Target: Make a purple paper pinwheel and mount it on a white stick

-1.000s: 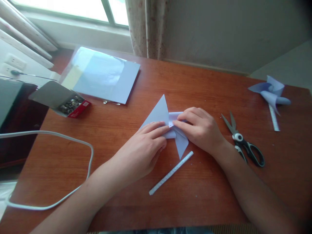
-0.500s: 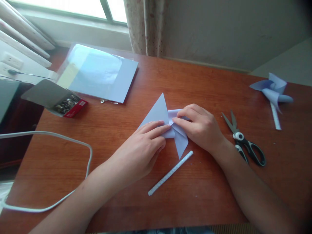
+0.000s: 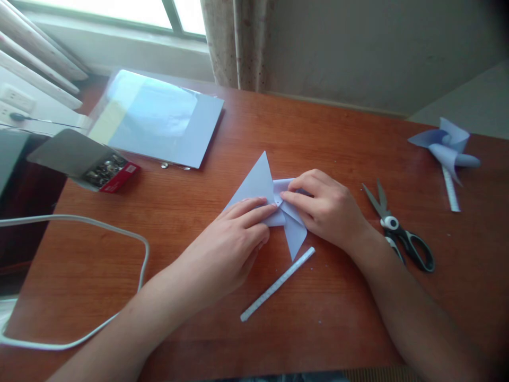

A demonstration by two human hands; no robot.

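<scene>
A pale paper pinwheel [image 3: 254, 183] lies on the wooden table, one flat pointed blade at the upper left and other corners folded in to the middle. My left hand [image 3: 244, 228] presses its folded corners down near the centre with closed fingers. From the right, my right hand [image 3: 322, 204] has its thumb and fingers on a curled blade beside the centre, gripping the paper. Small dark dots show at the folded tips. Just below the pinwheel lies a rolled paper stick [image 3: 278, 284], touched by neither hand.
Scissors [image 3: 392, 223] lie partly spread right of my right forearm. A finished pinwheel on a stick [image 3: 449, 146] rests at the far right. An opened box of metal pins [image 3: 105, 170], a plastic sleeve of sheets [image 3: 159, 116] and a white cable [image 3: 145, 254] are on the left.
Both hands keep almost the same place on the pinwheel. The view has shifted very slightly; nothing was taken up or let go.
</scene>
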